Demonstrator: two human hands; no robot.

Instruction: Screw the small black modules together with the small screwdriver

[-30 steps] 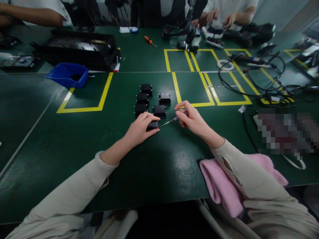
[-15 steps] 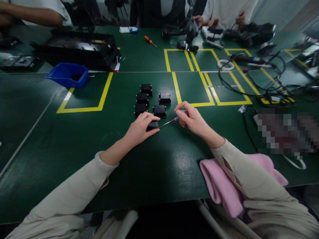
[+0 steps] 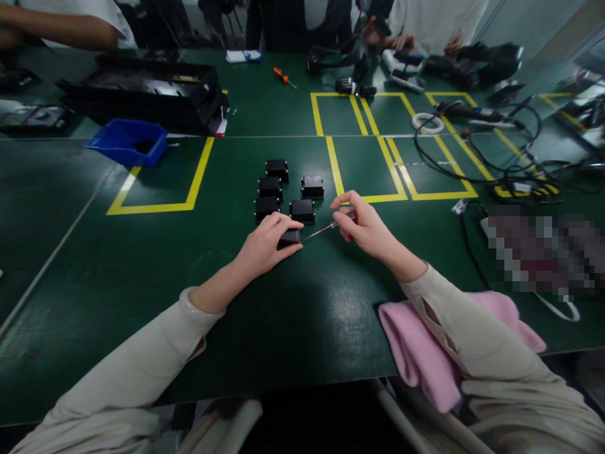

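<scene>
Fingers and thumb of my left hand [image 3: 267,246] grip a small black box [image 3: 290,238] on the green table, covering its left part. In my right hand [image 3: 363,228] is a thin screwdriver [image 3: 323,232], held by its clear, dark-tinted handle. Its shaft slopes down to the left, and the tip meets the lower right corner of the held box. Just beyond stand several like black boxes with small silvery bits at their sides: one right behind the held box [image 3: 302,211], another farther back [image 3: 312,186], and a column on the left [image 3: 270,188].
A blue bin [image 3: 130,142] and a long black tray [image 3: 151,94] stand at the far left. An orange screwdriver [image 3: 282,76] lies far back. Black cables [image 3: 472,157] coil at the right, above a pink cloth [image 3: 425,353] beneath my right forearm. Other people sit across the table.
My right hand's fingers have shifted slightly on the screwdriver, showing more of its handle. The left hand and the boxes stay put. Across the table, a person's hand has moved.
</scene>
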